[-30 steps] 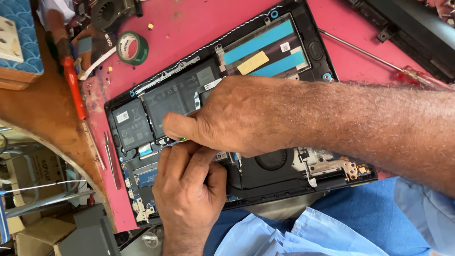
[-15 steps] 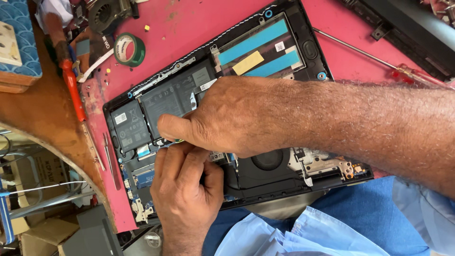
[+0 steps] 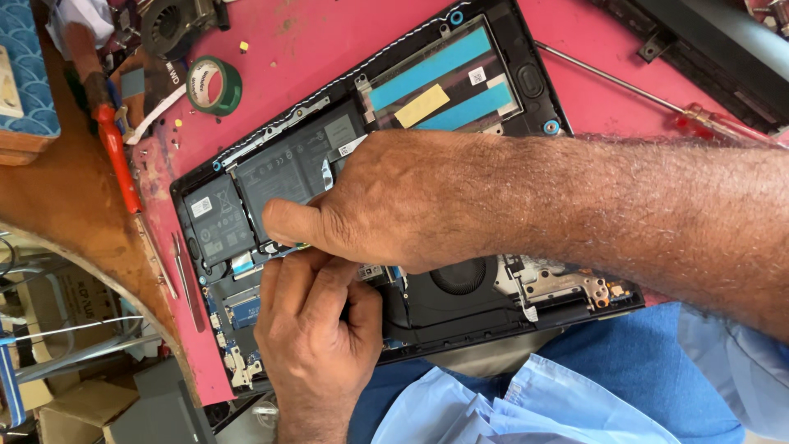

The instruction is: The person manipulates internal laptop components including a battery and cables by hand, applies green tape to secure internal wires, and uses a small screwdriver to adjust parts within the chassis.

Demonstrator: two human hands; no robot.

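An opened black laptop lies bottom-up on a red mat, showing its dark battery, a fan and blue and yellow strips. My right hand reaches in from the right, back up. Its thumb lies along the battery's lower edge and its fingers are tucked out of sight. My left hand comes up from below. Its fingers are pressed together on the board just under that thumb. Whatever lies between the fingertips is hidden.
A green tape roll and a loose fan lie at the mat's far left. A red-handled screwdriver and tweezers lie along the left edge. Another screwdriver and a black lid part are on the right.
Both hands stay at the same spot on the battery's lower edge. My left fingers have shifted slightly under the right thumb.
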